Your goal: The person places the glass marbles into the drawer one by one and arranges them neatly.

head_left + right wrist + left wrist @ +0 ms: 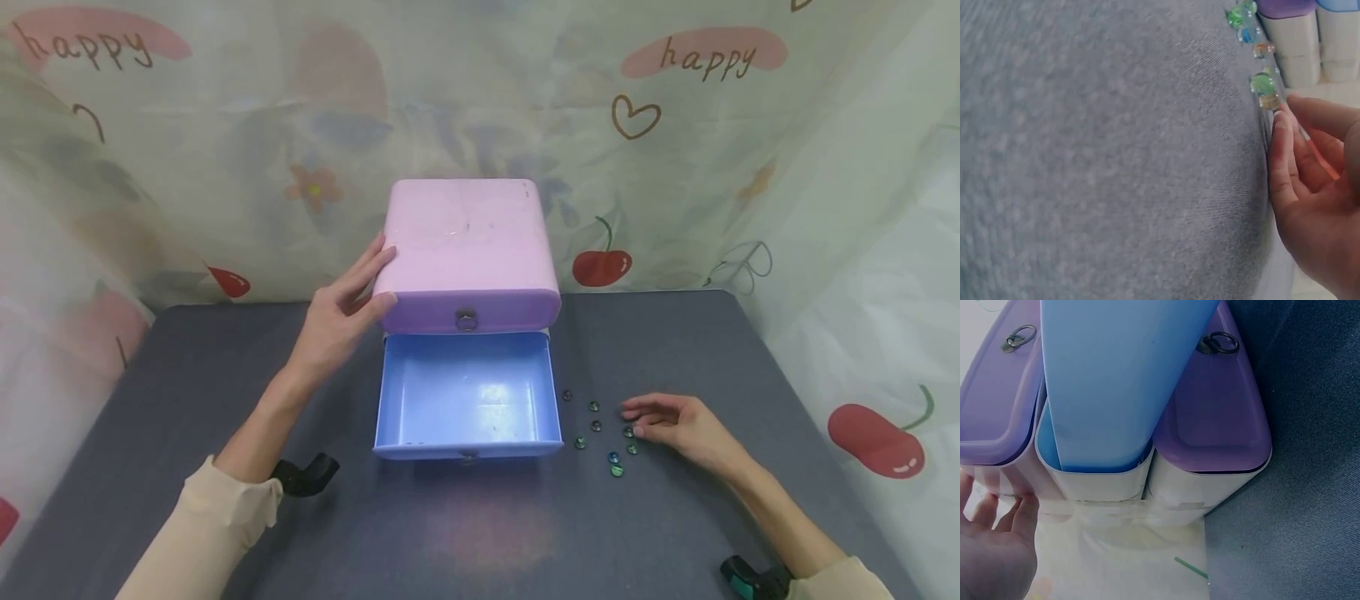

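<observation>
A small drawer cabinet (467, 237) with a pink top stands at the back of the table, its blue drawer (465, 387) pulled out and bare inside. My left hand (337, 312) rests against the cabinet's upper left side, fingers fairly straight. In the left wrist view, that hand (997, 544) touches the white side below a purple drawer front (997, 406). Several shiny glass marbles (596, 426) lie right of the drawer. My right hand (686, 429) is beside them, thumb and fingers apart, fingertips close to an amber marble (1269, 101). Contact with it is unclear.
A dark grey cloth (337, 542) covers the table. Behind it hangs a curtain (480, 100) printed with cherries and hearts. Purple drawer fronts with ring pulls (1219, 344) sit on both sides of the blue drawer in the left wrist view.
</observation>
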`<act>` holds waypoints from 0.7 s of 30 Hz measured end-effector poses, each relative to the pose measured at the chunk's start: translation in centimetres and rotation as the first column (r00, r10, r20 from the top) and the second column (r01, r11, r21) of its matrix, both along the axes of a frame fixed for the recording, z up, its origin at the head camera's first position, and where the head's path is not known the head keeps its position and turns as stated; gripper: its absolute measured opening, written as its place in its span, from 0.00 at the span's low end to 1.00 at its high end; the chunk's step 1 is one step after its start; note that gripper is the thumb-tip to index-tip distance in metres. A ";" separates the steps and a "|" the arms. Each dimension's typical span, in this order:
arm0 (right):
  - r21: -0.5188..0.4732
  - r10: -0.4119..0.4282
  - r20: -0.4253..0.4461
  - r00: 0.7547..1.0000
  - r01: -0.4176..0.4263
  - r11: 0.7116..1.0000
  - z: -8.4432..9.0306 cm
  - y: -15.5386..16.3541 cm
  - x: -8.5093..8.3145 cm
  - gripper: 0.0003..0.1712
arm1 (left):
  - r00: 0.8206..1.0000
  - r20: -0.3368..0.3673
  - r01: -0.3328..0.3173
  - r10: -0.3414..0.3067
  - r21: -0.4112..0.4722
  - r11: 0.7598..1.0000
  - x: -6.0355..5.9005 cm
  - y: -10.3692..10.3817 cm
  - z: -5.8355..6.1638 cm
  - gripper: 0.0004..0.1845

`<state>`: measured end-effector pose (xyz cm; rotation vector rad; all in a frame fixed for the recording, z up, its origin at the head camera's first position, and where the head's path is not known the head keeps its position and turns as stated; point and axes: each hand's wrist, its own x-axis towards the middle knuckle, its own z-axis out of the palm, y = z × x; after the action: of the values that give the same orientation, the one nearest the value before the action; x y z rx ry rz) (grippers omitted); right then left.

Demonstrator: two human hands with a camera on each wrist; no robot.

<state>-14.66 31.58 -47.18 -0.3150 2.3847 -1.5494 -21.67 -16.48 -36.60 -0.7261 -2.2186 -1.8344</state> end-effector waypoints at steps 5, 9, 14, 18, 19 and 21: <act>0.023 0.005 0.013 1.000 -0.005 1.000 -0.2 0.1 0.0 0.21 | 1.000 0.003 0.000 0.000 -0.002 1.000 0.0 0.0 0.1 0.28; 0.078 0.005 -0.005 1.000 -0.004 0.997 -0.4 0.0 0.0 0.20 | 1.000 0.008 0.001 -0.001 0.007 1.000 0.1 0.0 0.1 0.28; 0.128 -0.004 -0.035 0.999 0.008 0.992 -0.4 -0.2 0.1 0.18 | 1.000 0.007 0.003 -0.004 0.021 1.000 0.1 0.0 0.0 0.27; 0.150 -0.019 -0.048 0.999 0.026 0.988 -0.4 -0.3 0.2 0.16 | 1.000 0.000 0.002 -0.002 0.023 1.000 0.1 0.1 0.0 0.27; 0.160 -0.023 -0.053 0.998 0.031 0.987 -0.4 -0.3 0.2 0.16 | 1.000 -0.001 0.003 -0.003 0.024 1.000 0.1 0.1 0.0 0.27; 0.184 -0.027 -0.063 0.998 0.038 0.982 -0.4 -0.3 0.2 0.15 | 1.000 -0.004 0.003 -0.003 0.025 1.000 0.1 0.1 -0.1 0.27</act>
<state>-14.49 31.25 -47.60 -0.2868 2.5693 -1.3355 -21.61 -16.38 -36.66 -0.7282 -2.1893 -1.8574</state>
